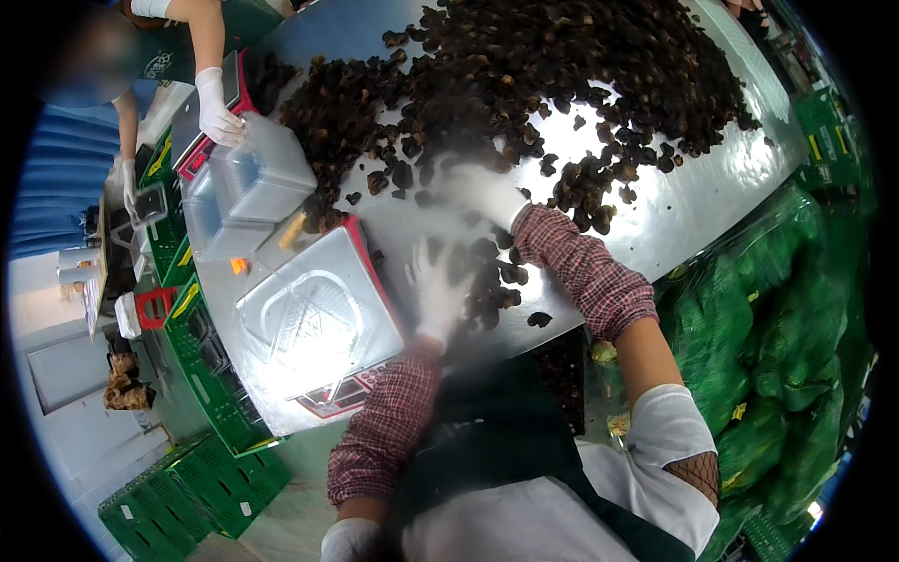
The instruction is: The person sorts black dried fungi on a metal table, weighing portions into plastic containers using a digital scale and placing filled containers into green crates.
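My left hand, in a white glove, is spread with fingers apart over the metal table. It is beside the red-edged scale and next to a small cluster of dark brown mushroom-like pieces. A shallow clear plastic tray lies on the scale. My right hand, also white-gloved, reaches farther out to the near edge of the big dark heap. Motion blurs its fingers, so whether it grips any pieces is unclear.
Stacked clear plastic boxes stand at the left, where another person's gloved hand touches them. A second scale is behind. Green crates line the left. Full green mesh sacks crowd the right side.
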`<state>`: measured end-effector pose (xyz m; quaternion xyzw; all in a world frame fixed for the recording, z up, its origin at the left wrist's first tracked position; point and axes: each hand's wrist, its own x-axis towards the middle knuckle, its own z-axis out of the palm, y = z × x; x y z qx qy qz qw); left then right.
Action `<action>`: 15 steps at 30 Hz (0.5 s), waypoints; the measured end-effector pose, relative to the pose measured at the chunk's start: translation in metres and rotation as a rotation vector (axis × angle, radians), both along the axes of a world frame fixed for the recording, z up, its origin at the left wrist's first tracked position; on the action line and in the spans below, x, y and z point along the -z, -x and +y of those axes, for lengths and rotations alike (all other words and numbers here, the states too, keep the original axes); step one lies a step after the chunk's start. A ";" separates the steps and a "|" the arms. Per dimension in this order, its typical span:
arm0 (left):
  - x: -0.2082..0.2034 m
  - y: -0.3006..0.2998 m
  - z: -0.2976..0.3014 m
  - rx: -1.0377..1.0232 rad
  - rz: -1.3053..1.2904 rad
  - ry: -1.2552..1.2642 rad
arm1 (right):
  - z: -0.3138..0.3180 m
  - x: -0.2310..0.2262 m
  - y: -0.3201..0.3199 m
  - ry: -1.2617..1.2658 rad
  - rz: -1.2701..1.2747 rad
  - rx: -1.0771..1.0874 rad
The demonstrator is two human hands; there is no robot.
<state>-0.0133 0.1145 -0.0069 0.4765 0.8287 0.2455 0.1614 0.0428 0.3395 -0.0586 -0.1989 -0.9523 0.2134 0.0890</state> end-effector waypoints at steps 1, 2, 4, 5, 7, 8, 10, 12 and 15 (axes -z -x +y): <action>0.001 0.000 -0.003 -0.018 -0.023 -0.022 | -0.002 -0.024 -0.014 0.073 0.089 0.058; -0.001 -0.004 -0.011 -0.060 -0.131 -0.118 | -0.002 -0.031 -0.025 0.210 0.149 0.087; -0.004 -0.013 -0.030 -0.094 -0.269 -0.138 | -0.001 -0.035 -0.051 0.379 0.253 0.139; -0.004 -0.017 -0.039 -0.114 -0.336 -0.147 | -0.002 -0.032 -0.062 0.418 0.295 0.144; -0.010 -0.026 -0.054 -0.069 -0.276 -0.147 | -0.010 -0.034 -0.086 0.404 0.264 0.134; -0.007 -0.030 -0.060 -0.042 -0.236 -0.161 | -0.016 -0.038 -0.098 0.350 0.193 0.114; -0.013 -0.034 -0.068 0.039 -0.137 -0.084 | -0.036 -0.040 -0.112 0.183 0.135 0.036; -0.030 -0.041 -0.070 0.146 -0.024 0.092 | -0.057 -0.041 -0.120 0.028 0.100 -0.071; -0.022 -0.042 -0.076 0.272 0.114 0.266 | -0.086 -0.048 -0.130 -0.052 0.026 -0.217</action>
